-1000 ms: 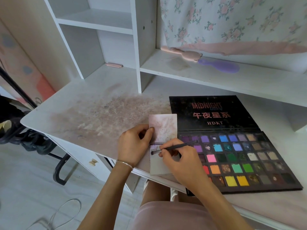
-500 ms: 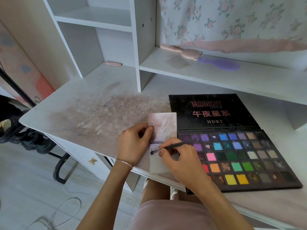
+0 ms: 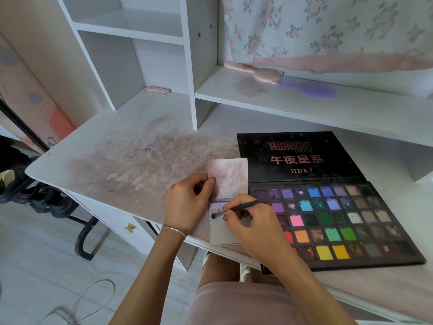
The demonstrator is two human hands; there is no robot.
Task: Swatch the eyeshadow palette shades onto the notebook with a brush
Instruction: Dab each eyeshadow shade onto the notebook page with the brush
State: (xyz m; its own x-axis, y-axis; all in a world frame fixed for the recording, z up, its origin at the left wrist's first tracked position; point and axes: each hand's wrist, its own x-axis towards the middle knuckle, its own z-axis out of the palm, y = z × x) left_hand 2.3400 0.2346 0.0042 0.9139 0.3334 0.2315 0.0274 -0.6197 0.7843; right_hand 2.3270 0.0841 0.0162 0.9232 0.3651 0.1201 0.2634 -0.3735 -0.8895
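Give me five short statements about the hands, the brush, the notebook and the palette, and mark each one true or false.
1. The right hand holds the brush. True.
2. The brush tip rests in a yellow pan of the palette. False: the tip is on the lower page of the notebook.
3. The left hand pinches the notebook at its left edge. True.
4. The palette is closed. False: it lies open, lid folded back flat on the desk.
5. The notebook lies to the right of the palette. False: it lies to its left.
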